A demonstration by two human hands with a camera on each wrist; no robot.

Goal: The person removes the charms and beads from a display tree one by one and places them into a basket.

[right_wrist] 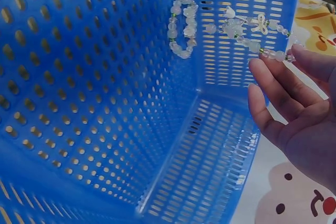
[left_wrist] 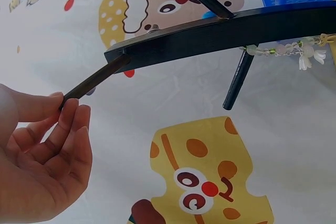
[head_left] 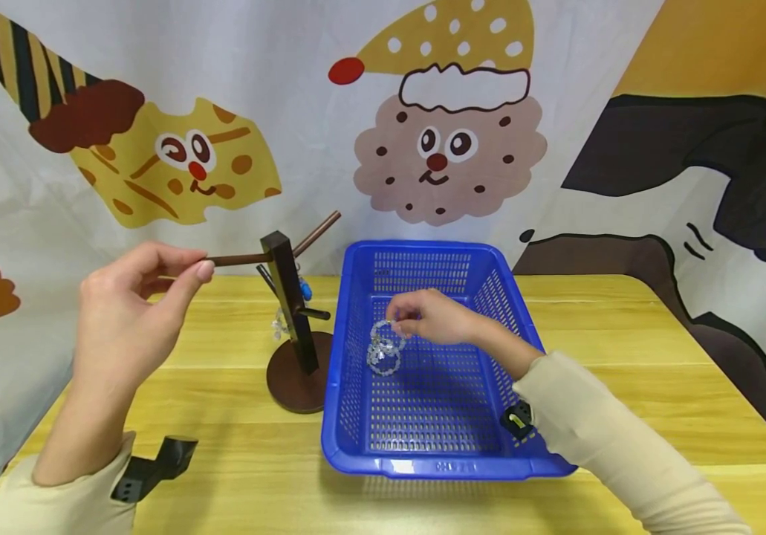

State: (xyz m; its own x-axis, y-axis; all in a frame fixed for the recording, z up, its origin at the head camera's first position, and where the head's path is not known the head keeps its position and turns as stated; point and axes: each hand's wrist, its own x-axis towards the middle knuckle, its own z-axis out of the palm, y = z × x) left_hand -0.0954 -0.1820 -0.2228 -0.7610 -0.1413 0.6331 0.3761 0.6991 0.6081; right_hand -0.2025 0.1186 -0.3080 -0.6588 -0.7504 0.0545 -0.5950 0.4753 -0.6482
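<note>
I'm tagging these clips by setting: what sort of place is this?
Probably an indoor tabletop arranged for recording, though the wider room isn't shown. A cartoon-printed cloth hangs behind a wood-grain table, which bears a blue basket and a dark brown stand.

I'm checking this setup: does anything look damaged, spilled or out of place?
Nothing stands out. The dark stand rests on its round base, one beaded bracelet lies in the blue basket, and the right hand holds another bracelet. No spill shows; bead cracks would be too small to tell.
</note>
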